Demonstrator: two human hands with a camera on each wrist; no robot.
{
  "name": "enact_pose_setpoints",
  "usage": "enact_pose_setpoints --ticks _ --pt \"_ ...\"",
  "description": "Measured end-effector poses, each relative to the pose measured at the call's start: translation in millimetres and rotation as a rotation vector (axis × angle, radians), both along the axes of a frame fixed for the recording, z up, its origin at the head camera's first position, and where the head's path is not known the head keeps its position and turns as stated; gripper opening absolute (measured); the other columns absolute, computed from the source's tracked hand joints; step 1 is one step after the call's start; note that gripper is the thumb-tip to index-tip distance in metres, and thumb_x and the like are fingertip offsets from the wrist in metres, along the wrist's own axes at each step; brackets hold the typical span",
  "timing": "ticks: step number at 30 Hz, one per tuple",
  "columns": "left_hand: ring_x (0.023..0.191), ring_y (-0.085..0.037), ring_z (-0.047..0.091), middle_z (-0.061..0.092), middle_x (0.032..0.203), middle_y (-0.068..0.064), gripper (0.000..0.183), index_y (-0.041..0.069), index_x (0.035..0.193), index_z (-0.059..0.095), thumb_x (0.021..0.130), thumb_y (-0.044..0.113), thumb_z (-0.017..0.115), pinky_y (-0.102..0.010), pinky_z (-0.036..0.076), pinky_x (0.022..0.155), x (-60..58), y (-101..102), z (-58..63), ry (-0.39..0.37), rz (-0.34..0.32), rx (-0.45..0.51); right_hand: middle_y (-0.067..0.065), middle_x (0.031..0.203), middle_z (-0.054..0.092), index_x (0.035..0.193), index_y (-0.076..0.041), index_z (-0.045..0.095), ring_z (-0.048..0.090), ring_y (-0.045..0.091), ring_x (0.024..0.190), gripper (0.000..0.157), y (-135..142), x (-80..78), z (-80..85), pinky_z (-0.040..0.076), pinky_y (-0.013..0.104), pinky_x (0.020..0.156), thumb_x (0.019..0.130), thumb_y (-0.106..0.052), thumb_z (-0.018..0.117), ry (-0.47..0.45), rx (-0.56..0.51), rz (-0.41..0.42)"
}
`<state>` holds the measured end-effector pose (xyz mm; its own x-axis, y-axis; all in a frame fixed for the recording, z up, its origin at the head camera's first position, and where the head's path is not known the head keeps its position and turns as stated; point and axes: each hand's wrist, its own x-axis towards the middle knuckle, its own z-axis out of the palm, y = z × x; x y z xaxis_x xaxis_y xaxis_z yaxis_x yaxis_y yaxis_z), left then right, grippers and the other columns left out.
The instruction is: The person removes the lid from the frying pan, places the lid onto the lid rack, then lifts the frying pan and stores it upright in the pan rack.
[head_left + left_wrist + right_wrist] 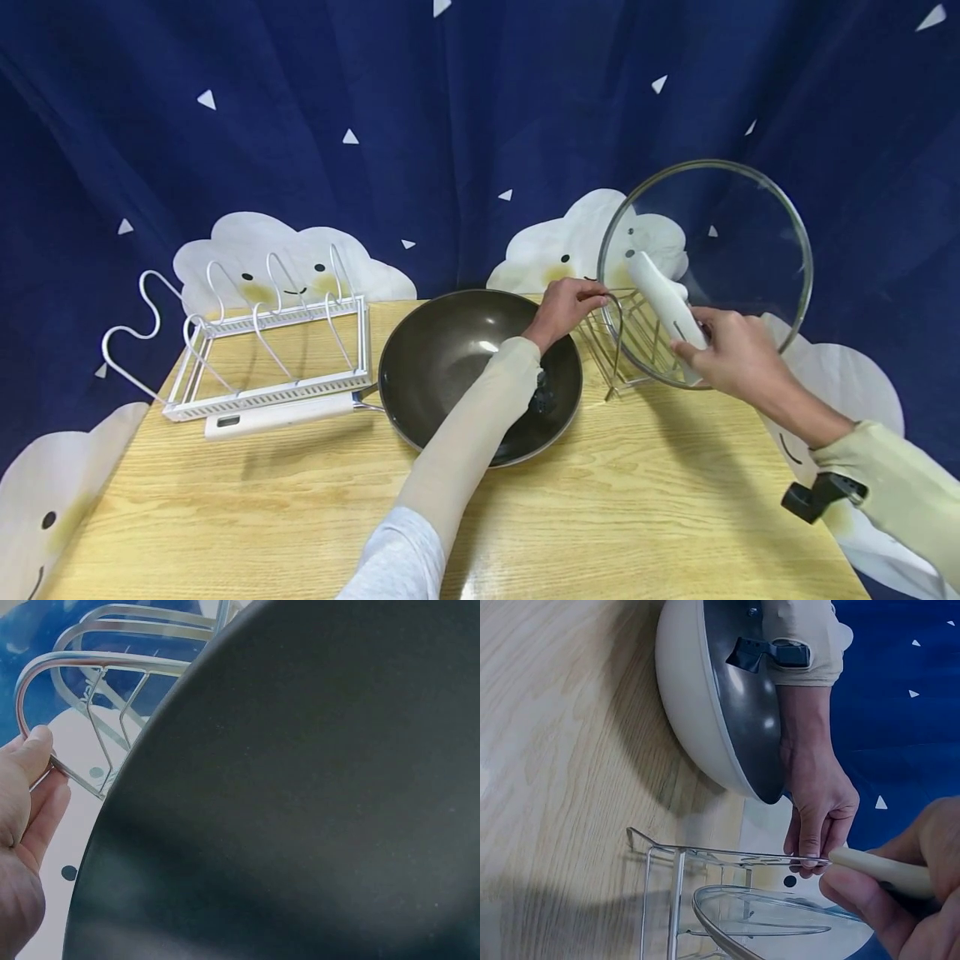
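My left hand reaches across the wok and pinches the end loop of a metal wire rack. In the left wrist view, thumb and fingers close on the bent wire of that rack. My right hand grips the pale handle of a large round glass lid. The lid stands steeply tilted, its lower rim among the rack's wires in the right wrist view. Part of the rack is seen through the glass.
The wok's white long handle points left, along the front of a white rack with upright loops. Both racks and the wok are on a wooden table. Behind hangs a dark blue curtain with white clouds.
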<state>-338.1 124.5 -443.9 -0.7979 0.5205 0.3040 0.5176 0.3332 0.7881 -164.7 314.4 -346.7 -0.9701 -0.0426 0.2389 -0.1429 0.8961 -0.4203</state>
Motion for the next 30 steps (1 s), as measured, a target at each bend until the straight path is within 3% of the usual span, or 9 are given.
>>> enact_pose_setpoints --ticks 7,15,30 --pt "0.101 -0.009 0.071 0.076 0.115 0.000 0.020 0.014 0.114 0.079 0.099 0.024 0.069 -0.013 0.051 0.080 -0.9 2 -1.5 0.008 0.007 0.018 0.001 0.059 0.059 0.105 0.003 0.070 0.051 0.016 0.051 0.027 1 -4.5 -4.1 0.038 0.033 0.047 0.082 -0.011 0.079 0.076 0.060 0.008" --pt "0.102 -0.011 0.072 0.076 0.116 0.000 0.019 0.014 0.113 0.079 0.099 0.023 0.069 -0.014 0.052 0.081 -1.4 2 -2.1 0.029 0.011 0.019 0.008 0.065 0.066 0.107 0.004 0.070 0.056 0.020 0.055 0.030 1 -7.5 -5.8 0.041 0.034 0.049 0.081 -0.010 0.079 0.074 0.066 0.005" --pt "0.103 -0.011 0.071 0.076 0.116 -0.002 0.020 0.013 0.114 0.079 0.099 0.021 0.069 -0.013 0.050 0.082 -1.9 5 -4.8 0.041 0.018 0.029 0.009 0.067 0.066 0.094 0.001 0.069 0.056 0.024 0.055 0.020 2 -15.1 -6.5 0.042 0.039 0.049 0.081 -0.011 0.079 0.092 0.112 0.024"
